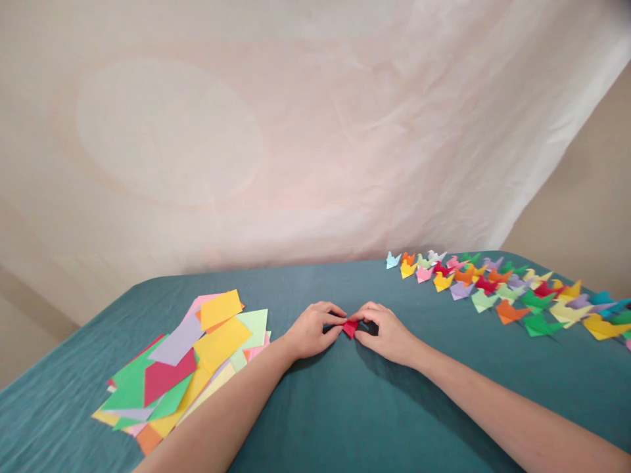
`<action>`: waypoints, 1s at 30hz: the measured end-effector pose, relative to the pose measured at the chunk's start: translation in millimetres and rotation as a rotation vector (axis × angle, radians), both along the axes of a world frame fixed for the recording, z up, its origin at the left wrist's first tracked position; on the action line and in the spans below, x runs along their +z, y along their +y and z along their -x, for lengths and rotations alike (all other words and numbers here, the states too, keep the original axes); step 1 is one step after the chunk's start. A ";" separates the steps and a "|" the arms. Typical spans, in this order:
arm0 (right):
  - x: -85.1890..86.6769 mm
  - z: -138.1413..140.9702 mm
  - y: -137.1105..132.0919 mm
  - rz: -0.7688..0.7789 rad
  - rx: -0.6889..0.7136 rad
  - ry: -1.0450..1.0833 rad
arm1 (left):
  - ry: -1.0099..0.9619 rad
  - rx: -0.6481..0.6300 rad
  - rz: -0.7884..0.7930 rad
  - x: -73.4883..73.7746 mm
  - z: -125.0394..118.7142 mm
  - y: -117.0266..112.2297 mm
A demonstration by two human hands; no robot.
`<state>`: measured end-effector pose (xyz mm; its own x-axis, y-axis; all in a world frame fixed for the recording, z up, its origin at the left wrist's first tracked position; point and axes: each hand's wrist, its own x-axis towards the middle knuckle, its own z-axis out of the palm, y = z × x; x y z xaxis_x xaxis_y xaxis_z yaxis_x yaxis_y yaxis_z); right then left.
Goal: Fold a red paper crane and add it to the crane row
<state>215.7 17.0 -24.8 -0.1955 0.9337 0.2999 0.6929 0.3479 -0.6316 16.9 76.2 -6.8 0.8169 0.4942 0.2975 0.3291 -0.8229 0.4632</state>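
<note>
A small red folded piece of paper [350, 329] is held at the middle of the table, between both hands. My left hand [315, 330] pinches its left side with thumb and fingertips. From the right, my right hand [387, 334] grips the other side, its thumb below and its fingers on top. Only the lower, pointed part of the red paper shows; the fingertips cover its upper edge.
Loose sheets of coloured paper [170, 379] lie in an overlapping pile at the left, partly behind my left forearm. Several rows of folded paper birds [511, 311] stand at the right. A dark green cloth [315, 420] covers the table, and a pale sheet [305, 131] hangs behind it.
</note>
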 end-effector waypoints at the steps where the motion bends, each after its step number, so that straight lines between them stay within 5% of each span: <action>1: 0.0 0.2 0.1 0.003 -0.004 -0.001 | -0.001 -0.002 0.000 0.2 0.0 0.0; 30: -5.3 5.2 4.8 -0.014 -0.086 0.037 | -0.042 0.018 0.082 -1.7 -1.3 2.2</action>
<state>210.5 21.8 -30.1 -0.1030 0.9422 0.3189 0.6970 0.2971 -0.6527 18.1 78.3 -8.5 0.7951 0.5331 0.2894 0.3228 -0.7758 0.5421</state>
